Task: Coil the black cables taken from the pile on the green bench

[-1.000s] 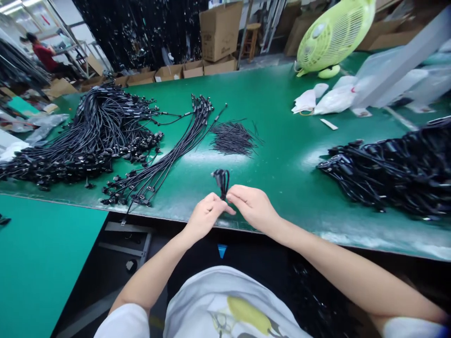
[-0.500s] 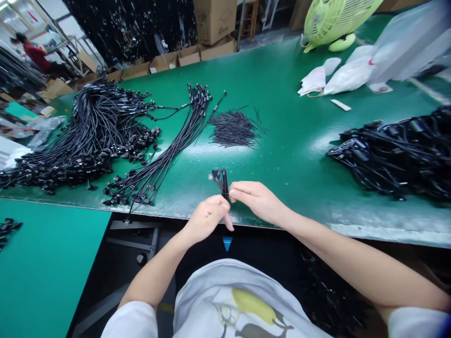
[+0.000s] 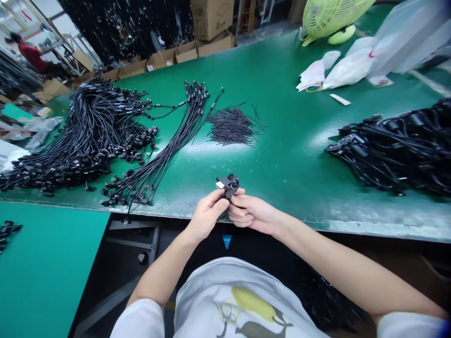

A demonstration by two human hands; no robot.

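A coiled black cable (image 3: 230, 185) with a metal-tipped plug is held up over the table's front edge. My left hand (image 3: 207, 213) is closed on it from the left, thumb pressed near its base. From the right, my right hand (image 3: 252, 213) grips the same cable with its fingers curled together. The lower part of the bundle is hidden behind the fingers. Beyond the hands lies a pile of short black twist ties (image 3: 231, 126). Left of that pile, a bunch of straight black cables (image 3: 176, 141) is laid out across the table.
A large heap of black cables (image 3: 95, 122) covers the table's left side. Bundled black cables (image 3: 394, 145) lie at the right. A green fan (image 3: 333, 19) and white plastic bags (image 3: 352, 68) stand at the back right. Cardboard boxes (image 3: 211, 21) line the far edge.
The coiled cable has been turned so its plug and loop face up. My left hand has rolled over with its thumb on top, and my right fingers have closed in around the cable.
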